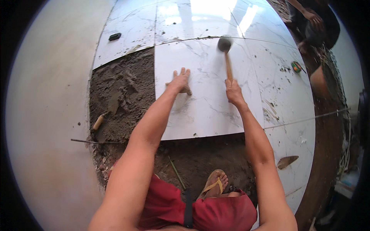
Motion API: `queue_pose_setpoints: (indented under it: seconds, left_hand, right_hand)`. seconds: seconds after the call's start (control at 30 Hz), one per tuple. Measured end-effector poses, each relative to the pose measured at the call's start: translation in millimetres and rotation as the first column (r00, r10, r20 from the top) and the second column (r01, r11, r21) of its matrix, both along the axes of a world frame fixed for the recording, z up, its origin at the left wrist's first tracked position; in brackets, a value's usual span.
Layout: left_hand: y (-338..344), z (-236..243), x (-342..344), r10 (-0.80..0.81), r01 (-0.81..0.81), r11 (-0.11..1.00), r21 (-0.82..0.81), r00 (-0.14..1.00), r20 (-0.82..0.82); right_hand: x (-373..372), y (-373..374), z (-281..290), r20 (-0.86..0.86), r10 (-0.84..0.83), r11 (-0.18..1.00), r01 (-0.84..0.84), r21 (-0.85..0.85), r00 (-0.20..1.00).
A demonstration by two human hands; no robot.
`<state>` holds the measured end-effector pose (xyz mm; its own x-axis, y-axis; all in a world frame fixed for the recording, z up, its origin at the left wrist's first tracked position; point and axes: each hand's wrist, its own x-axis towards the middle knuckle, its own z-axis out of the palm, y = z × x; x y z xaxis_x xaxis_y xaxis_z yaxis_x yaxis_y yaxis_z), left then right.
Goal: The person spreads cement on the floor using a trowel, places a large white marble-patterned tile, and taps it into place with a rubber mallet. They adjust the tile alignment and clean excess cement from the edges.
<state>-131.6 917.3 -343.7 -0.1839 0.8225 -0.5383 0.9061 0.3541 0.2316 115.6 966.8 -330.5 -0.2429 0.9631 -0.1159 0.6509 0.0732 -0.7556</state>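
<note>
Both bare forearms reach forward from the lower edge. Left hand point(180, 80) lies flat, palm down, fingers together and stretched ahead. Right hand point(233, 91) is clenched in a tight fist, wrist straight, arm extended slightly outward.

A white marble tile point(204, 104) is pressed flat by the left hand point(179, 81). A rubber mallet point(226, 54) is gripped by the right hand point(233, 91), its head blurred above the tile. Bare mortar point(121, 96) is seen alongside.

Black-headed mallet point(226, 54) — over white marble tile point(208, 104)
</note>
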Motion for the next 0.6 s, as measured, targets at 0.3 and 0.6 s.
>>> queue_pose_setpoints:
  seconds: [0.3, 0.6]
  left_hand:
    - [-6, 19, 7, 0.024, -0.022, 0.998, -0.059, 0.999, 0.025]
    - [5, -18, -8, -0.183, 0.185, 0.979, 0.087, 0.983, -0.030]
  right_hand:
    - [-48, -22, 14, 0.115, 0.188, 0.982, -0.182, -0.059, 0.975]
    - [-8, -40, 16, -0.093, 0.208, 0.969, -0.192, 0.158, 0.974]
